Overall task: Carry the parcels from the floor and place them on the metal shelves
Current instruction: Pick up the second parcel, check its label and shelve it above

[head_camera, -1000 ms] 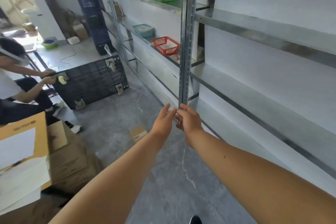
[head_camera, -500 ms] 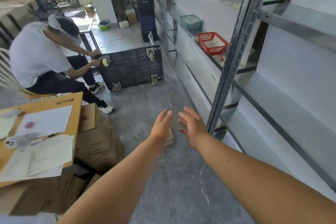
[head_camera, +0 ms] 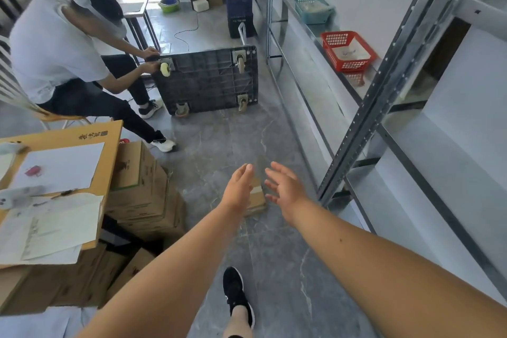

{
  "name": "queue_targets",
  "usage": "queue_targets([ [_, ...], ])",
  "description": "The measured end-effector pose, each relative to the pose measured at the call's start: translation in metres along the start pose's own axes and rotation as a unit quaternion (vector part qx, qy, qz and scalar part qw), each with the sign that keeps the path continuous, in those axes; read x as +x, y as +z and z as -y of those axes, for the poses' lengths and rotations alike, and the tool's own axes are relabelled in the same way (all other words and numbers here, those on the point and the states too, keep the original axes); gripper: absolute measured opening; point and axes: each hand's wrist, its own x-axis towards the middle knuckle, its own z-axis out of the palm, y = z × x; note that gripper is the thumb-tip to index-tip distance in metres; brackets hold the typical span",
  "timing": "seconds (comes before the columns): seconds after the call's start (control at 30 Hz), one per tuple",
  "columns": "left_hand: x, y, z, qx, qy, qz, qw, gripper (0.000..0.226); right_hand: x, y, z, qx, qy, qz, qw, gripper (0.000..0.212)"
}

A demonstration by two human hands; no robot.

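Bare left forearm point(head_camera: 175, 258), bare right forearm point(head_camera: 362, 252), 1 black sneaker point(head_camera: 234, 289) below.

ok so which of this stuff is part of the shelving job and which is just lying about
Job: small parcel on the floor, left hand, right hand, metal shelves, probably the stacked cartons.
Lying about: red basket, teal basket, upturned trolley, loose papers, green bowl.

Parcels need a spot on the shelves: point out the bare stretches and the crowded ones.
Bare: the shelf right of the slanted post, and the lower level beneath it. Beyond the post the next bay holds a red basket and a teal basket, so it is tighter there. Left of the aisle, stacked boxes crowd the floor.
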Motion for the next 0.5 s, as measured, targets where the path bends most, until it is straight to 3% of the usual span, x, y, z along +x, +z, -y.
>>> queue_targets([
  [0.5, 0.184, -0.051, -0.015, 0.010, -0.096, -0.018, 0.995, 0.056, 0.160, 0.057, 0.024, -0.013, 0.055, -0.042, 0.997, 0.044],
])
